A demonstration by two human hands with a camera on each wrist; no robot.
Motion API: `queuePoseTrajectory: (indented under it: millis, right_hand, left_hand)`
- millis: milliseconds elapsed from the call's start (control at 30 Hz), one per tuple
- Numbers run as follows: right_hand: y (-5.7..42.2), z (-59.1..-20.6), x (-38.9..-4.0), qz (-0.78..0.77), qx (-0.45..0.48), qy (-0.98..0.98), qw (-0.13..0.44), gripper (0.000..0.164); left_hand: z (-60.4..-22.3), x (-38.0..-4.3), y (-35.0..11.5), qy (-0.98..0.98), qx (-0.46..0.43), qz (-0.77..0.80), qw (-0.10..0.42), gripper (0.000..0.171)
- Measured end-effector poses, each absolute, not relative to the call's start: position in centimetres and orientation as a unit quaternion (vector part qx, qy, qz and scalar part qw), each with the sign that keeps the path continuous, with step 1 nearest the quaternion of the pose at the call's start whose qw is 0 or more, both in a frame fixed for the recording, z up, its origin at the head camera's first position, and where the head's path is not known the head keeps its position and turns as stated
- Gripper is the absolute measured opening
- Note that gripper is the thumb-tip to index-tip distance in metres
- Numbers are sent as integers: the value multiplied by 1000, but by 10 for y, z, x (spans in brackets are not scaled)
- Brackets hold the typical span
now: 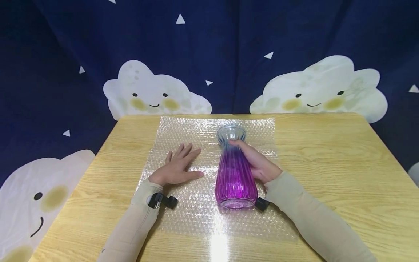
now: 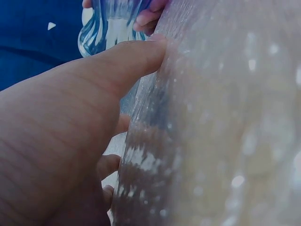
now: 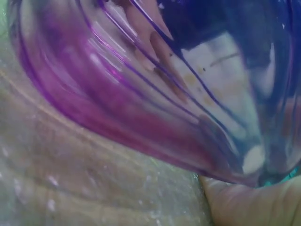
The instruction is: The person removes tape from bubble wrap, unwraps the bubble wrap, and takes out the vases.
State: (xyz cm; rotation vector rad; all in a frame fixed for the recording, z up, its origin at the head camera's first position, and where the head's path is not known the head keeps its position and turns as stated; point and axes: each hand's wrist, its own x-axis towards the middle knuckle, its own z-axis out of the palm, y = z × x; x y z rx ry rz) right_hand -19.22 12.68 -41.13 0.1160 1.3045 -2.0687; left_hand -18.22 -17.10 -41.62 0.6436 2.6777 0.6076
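Note:
A ribbed glass vase (image 1: 235, 178), clear blue at its flared mouth and purple toward its base, is tipped over the bubble wrap (image 1: 193, 211). Its mouth points to the table's far side and its base toward me. My right hand (image 1: 260, 163) grips the vase round its narrow neck from the right, thumb on top. Through the glass (image 3: 117, 89), the right wrist view shows purple ribs close up. To the left of the vase, my left hand (image 1: 178, 168) rests on the wrap with fingers spread. In the left wrist view its thumb (image 2: 127, 59) lies along the bubbly sheet.
The wrap lies flat over the middle of a light wooden table (image 1: 334, 163), reaching close to its far edge. Behind the table hangs a dark blue curtain (image 1: 229, 43) printed with white clouds. A small black wrist camera (image 1: 163, 201) sits on my left sleeve.

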Motion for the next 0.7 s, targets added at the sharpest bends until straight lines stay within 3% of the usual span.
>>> queuePoseTrajectory:
  millis: [300,700]
  right_hand:
    - [129,-410,-190,-802,43,487,343,59]
    - [128,-410,-191,-804,63,487,336,66]
  left_hand:
    - [-417,-185,-170,936,230,213,159,91]
    - [-417,-183,-171,935,227,218,162,91]
